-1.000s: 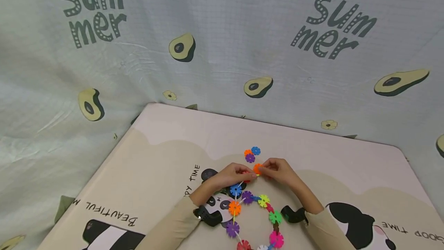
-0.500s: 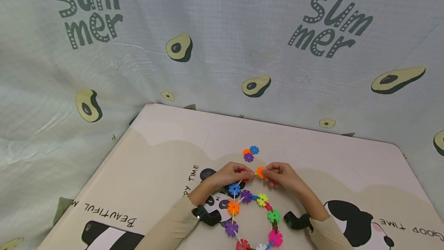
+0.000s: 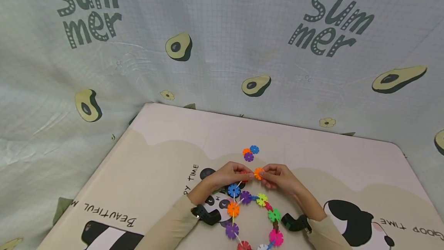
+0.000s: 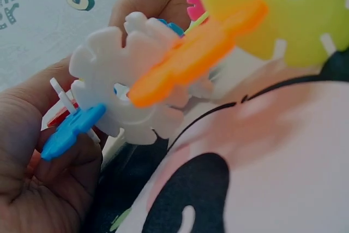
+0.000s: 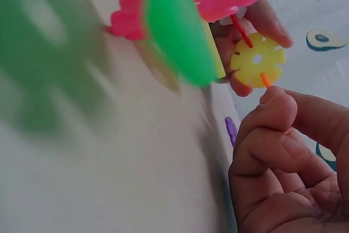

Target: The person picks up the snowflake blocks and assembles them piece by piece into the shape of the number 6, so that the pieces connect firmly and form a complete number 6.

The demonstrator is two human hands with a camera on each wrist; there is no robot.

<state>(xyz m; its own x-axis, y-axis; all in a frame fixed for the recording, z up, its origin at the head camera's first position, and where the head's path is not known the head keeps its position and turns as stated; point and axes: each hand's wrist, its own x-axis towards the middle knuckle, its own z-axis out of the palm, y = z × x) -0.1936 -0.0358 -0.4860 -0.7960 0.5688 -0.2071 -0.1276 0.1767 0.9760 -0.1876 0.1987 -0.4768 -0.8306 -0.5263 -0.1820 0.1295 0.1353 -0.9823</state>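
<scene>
In the head view my left hand (image 3: 234,173) pinches the red snowflake disc (image 3: 244,176) at the upper end of a chain of interlocking discs. Just to its right, my right hand (image 3: 280,176) holds an orange snowflake disc (image 3: 258,173) between thumb and fingertips. The right wrist view shows that orange disc edge-on, meeting a notch of a yellow disc (image 5: 258,61), with a red disc (image 5: 240,30) at the yellow one's other side. From the left wrist, a blue disc (image 4: 73,132) and a white disc (image 4: 128,75) hang close to the left fingers.
The linked discs form a ring on the panda-print mat (image 3: 173,126), including a purple disc (image 3: 232,230), a green disc (image 3: 274,215) and a pink disc (image 3: 276,237). Beyond the hands lie loose blue (image 3: 254,149), orange and purple discs. A patterned curtain (image 3: 215,18) stands behind.
My right hand shifted slightly right with the orange disc, then came back left and a little nearer. My left hand stayed nearly still, and the loose discs have not moved.
</scene>
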